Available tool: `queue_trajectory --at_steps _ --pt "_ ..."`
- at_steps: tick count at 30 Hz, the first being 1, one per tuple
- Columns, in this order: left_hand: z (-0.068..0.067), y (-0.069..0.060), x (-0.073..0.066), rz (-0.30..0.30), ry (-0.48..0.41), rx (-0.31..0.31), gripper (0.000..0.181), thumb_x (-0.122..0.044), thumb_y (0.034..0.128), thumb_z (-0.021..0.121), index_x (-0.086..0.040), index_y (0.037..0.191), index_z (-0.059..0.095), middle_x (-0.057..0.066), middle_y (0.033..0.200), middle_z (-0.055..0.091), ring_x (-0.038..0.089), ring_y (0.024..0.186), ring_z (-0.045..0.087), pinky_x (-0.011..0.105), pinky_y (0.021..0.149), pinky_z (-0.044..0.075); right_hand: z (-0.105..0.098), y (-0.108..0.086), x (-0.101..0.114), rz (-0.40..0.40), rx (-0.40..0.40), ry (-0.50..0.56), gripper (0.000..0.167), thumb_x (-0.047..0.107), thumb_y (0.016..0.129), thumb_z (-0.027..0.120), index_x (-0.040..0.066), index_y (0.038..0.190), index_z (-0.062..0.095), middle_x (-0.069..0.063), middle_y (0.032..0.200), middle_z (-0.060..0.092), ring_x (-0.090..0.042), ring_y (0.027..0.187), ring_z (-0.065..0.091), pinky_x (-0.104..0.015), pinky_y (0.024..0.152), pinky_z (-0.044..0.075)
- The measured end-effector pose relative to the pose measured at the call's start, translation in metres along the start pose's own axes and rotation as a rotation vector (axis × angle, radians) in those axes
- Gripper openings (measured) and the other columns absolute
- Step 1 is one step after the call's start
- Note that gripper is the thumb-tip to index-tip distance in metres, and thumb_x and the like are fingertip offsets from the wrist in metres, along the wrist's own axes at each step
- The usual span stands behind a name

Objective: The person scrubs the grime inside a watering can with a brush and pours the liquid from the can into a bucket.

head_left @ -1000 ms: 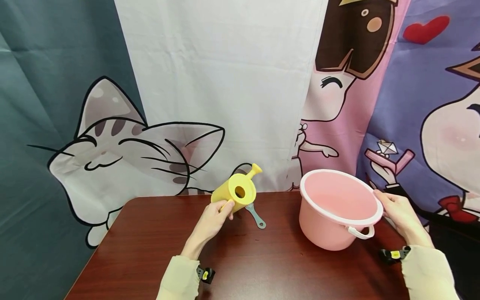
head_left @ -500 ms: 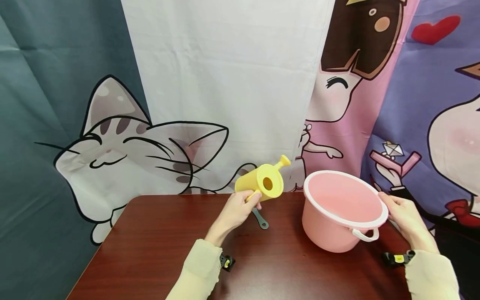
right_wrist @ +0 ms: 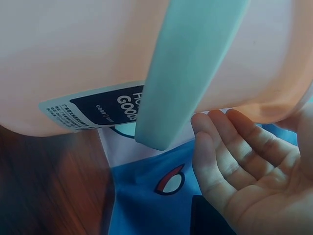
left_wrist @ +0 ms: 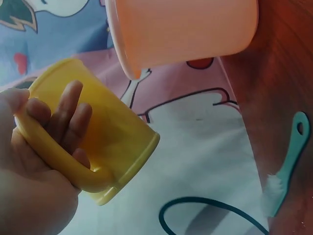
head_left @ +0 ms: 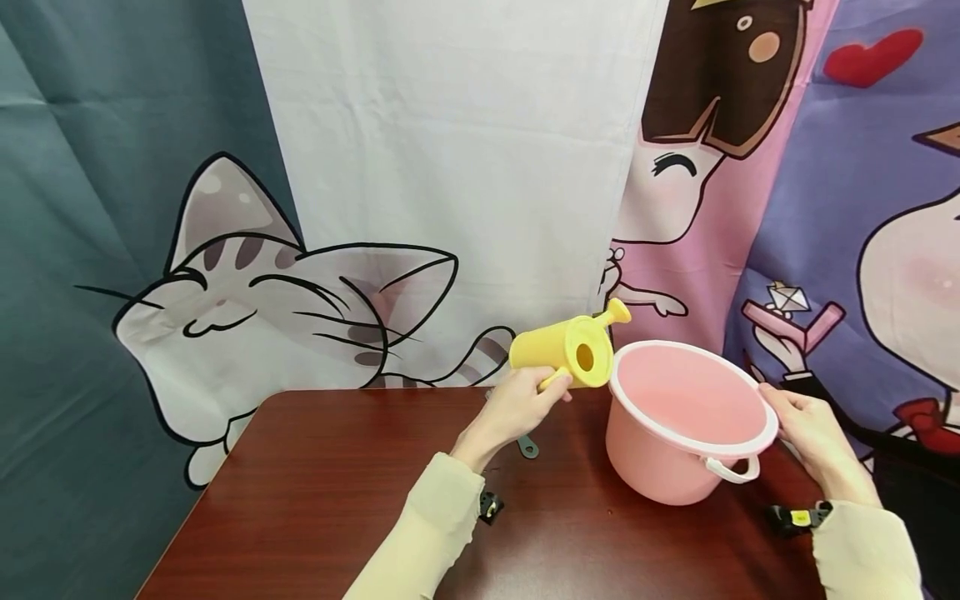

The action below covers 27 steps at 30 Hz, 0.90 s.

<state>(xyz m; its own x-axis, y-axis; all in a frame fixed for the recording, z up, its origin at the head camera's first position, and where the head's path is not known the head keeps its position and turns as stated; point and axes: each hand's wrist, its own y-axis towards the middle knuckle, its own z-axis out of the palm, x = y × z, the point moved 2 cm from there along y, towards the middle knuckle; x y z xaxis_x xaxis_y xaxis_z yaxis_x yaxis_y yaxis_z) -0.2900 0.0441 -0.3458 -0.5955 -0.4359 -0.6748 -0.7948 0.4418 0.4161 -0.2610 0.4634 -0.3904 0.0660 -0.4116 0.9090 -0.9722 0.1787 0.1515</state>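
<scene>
My left hand (head_left: pixel 517 404) grips the handle of a yellow watering can (head_left: pixel 551 346), its fingers curled round the handle in the left wrist view. The can is held tilted in the air, spout up to the right, its round opening facing me. Its base end hangs just left of the rim of a pink bucket (head_left: pixel 645 450). My right hand (head_left: pixel 810 433) holds the far right of that bucket's white rim. In the right wrist view the thumb is at the rim and the fingers (right_wrist: pixel 244 147) lie against the outer wall. The bucket stands upright on the table.
Behind my left hand on the brown table (head_left: pixel 337 483) lies a brush (left_wrist: pixel 293 152) with a teal handle and white bristles. A pale carrying handle (right_wrist: pixel 190 73) hangs at the bucket's near side. A cartoon-printed cloth (head_left: pixel 465 167) hangs behind the table.
My left hand has carried the watering can to the right and slightly up, from above the brush to beside the bucket's rim. The right hand and bucket have stayed in place.
</scene>
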Motion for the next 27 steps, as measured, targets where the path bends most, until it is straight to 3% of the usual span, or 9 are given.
queue_trajectory --at_steps 5,14,22,27 --pt "0.007 0.013 -0.012 0.021 0.023 0.041 0.033 -0.037 0.1005 0.051 -0.02 0.075 0.065 -0.011 0.067 0.059 0.006 0.06 0.047 0.021 0.055 0.038 -0.002 -0.001 0.001 0.011 0.026 0.021 0.026 0.034 0.101 0.053 0.025 0.09 0.075 0.005 0.08 0.07 -0.006 0.072 0.064 -0.022 0.062 0.051" --pt "0.022 0.036 -0.039 0.107 0.209 0.1 0.04 -0.037 0.0997 0.053 -0.017 0.065 0.047 -0.008 0.056 0.04 0.005 0.053 0.039 0.018 0.051 0.031 -0.006 -0.003 -0.003 0.028 0.018 0.064 0.025 0.031 0.101 0.054 0.029 0.087 0.074 0.009 0.08 0.068 -0.004 0.072 0.064 -0.02 0.062 0.051" --pt "0.04 0.05 -0.055 0.18 0.368 0.129 0.04 -0.038 0.0992 0.053 -0.018 0.065 0.048 -0.009 0.055 0.038 0.004 0.053 0.039 0.016 0.051 0.031 -0.009 -0.004 -0.005 0.039 0.016 0.088 0.026 0.029 0.101 0.054 0.032 0.084 0.074 0.01 0.078 0.068 -0.004 0.069 0.062 -0.02 0.061 0.05" --pt "0.049 0.056 -0.058 0.239 0.486 0.142 0.041 -0.039 0.0997 0.052 -0.019 0.064 0.049 -0.01 0.056 0.042 0.004 0.055 0.042 0.017 0.057 0.034 -0.009 -0.003 -0.007 0.047 0.018 0.104 0.026 0.029 0.101 0.054 0.034 0.083 0.073 0.011 0.078 0.067 -0.004 0.069 0.062 -0.02 0.061 0.05"
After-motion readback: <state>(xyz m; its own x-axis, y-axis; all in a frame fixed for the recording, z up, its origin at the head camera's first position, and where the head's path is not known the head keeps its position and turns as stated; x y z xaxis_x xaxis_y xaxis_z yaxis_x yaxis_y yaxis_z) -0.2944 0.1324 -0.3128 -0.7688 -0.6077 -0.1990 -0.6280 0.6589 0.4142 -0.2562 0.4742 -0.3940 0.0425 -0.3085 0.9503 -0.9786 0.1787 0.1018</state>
